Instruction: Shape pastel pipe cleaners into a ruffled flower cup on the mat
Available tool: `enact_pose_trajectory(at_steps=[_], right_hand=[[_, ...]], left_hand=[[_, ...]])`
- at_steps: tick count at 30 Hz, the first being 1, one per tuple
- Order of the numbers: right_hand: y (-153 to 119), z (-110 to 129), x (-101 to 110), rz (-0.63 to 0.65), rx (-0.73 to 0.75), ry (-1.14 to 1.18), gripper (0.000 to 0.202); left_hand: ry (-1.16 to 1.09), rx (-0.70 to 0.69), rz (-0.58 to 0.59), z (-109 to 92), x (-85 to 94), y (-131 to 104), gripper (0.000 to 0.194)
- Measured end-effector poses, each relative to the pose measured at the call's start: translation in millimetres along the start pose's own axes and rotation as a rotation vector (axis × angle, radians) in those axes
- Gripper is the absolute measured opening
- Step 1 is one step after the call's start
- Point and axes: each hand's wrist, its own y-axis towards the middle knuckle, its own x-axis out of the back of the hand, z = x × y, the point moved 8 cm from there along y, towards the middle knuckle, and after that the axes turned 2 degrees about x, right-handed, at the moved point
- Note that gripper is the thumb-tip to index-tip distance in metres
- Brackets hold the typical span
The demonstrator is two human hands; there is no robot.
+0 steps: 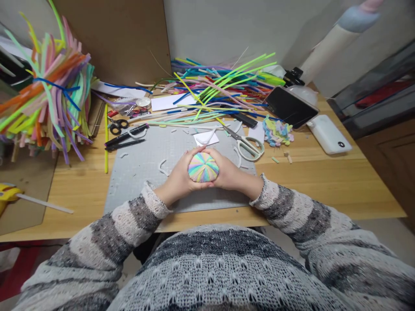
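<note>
A round pastel piece (203,167), striped in pink, yellow, mint and lilac like pipe cleaners fanned from its centre, sits between my two hands. My left hand (182,175) wraps its left side, and my right hand (226,171) wraps the right side. The fingertips of both hands nearly meet above and below it. Beneath lies a grey cutting mat (139,181). Just beyond the hands are a small white card (206,138) and, to the right, scissors with pale handles (249,147). White pipe cleaner offcuts (163,167) lie beside my left hand.
A big bundle of coloured pipe cleaners (48,93) stands at left, above a yellow glue gun (9,193). Loose pipe cleaners (223,86) spread along the back. Black pens (126,136) and black-handled scissors (118,126) lie left; a phone (292,107), white power bank (330,134) and pastel curls (278,131) right.
</note>
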Motion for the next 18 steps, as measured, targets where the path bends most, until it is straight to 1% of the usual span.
enact_pose_trajectory(at_steps=[3,6,8,10,11,12,13,14,15,16,17,18], right_hand=[[0.5,-1.0,-1.0,0.001,0.008,0.003,0.093],[-1.8,1.4,-0.7,0.041,0.046,-0.024,0.098],[-5.4,8.2,3.4,0.076,0.123,-0.037,0.108],[-9.7,16.6,13.7,0.093,0.204,-0.036,0.118],[-11.4,20.4,21.1,0.093,0.232,-0.041,0.120],[-12.3,23.1,29.6,0.085,0.241,-0.060,0.119],[-12.6,25.3,38.5,0.074,0.239,-0.096,0.115],[-12.7,28.3,46.0,0.073,0.244,-0.144,0.110],[-12.4,29.9,50.6,0.092,0.234,-0.195,0.103],[-12.1,30.9,52.9,0.120,0.220,-0.211,0.102],[-11.9,31.6,52.7,0.152,0.209,-0.197,0.105],[-11.7,31.7,50.7,0.174,0.197,-0.167,0.108]], left_hand=[[0.043,-0.006,-0.020,-1.8,-1.5,-0.3,0.096],[0.111,-0.018,-0.024,-7.5,2.1,-0.7,0.100],[0.186,-0.039,0.047,-12.1,7.6,-1.0,0.109],[0.276,-0.071,0.202,-15.1,13.7,-2.6,0.118],[0.309,-0.069,0.258,-14.6,20.0,-3.3,0.114],[0.323,-0.058,0.269,-13.8,29.3,-3.0,0.104],[0.328,-0.034,0.258,-12.3,38.8,-2.0,0.090],[0.310,-0.016,0.198,-11.8,49.7,0.0,0.083],[0.264,0.011,0.134,-10.7,58.1,1.8,0.085],[0.210,0.027,0.084,-10.1,62.1,3.5,0.090],[0.165,0.025,0.049,-10.2,61.8,5.0,0.097],[0.134,0.008,0.039,-11.2,57.3,6.7,0.106]])
